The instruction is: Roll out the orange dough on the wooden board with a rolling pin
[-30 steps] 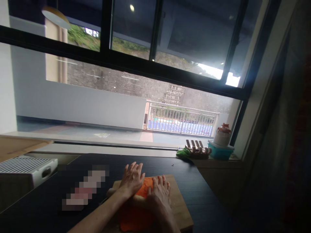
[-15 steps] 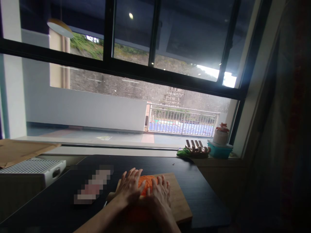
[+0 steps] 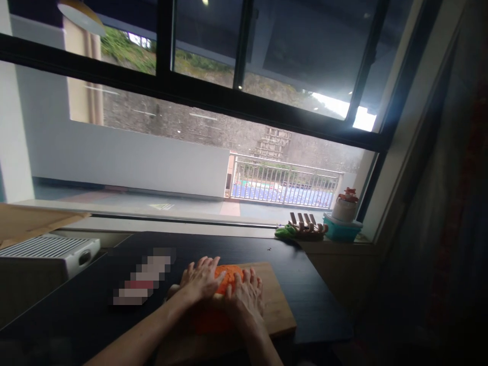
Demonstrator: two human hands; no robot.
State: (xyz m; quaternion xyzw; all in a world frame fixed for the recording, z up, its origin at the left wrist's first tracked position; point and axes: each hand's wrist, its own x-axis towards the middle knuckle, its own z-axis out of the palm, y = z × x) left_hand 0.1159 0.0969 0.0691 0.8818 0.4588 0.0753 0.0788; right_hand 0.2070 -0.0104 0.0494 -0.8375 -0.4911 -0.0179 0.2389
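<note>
A sheet of orange dough (image 3: 231,274) lies on a wooden board (image 3: 280,310) on the dark table. Across it runs a pale cylinder, which looks like a rolling pin (image 3: 219,296); one end (image 3: 174,289) sticks out at the left. My left hand (image 3: 202,279) rests flat on top of the pin, fingers stretched forward and thumb toward the middle. On the right part of the pin lies my right hand (image 3: 247,292), palm down, fingers spread. The hands cover most of the pin, and more orange dough shows in shadow between my forearms.
The dark table (image 3: 316,290) stands against a window. Left of the board lies a blurred-out item (image 3: 143,279). On the sill are a green object (image 3: 285,232), a slatted rack (image 3: 307,226) and a teal box (image 3: 343,229) with a jar (image 3: 344,208) on top. A white appliance (image 3: 72,254) stands at far left.
The camera has shifted slightly, so the whole scene sits a little higher in view. Both hands stay on the rolling pin, and more orange dough shows between my forearms.
</note>
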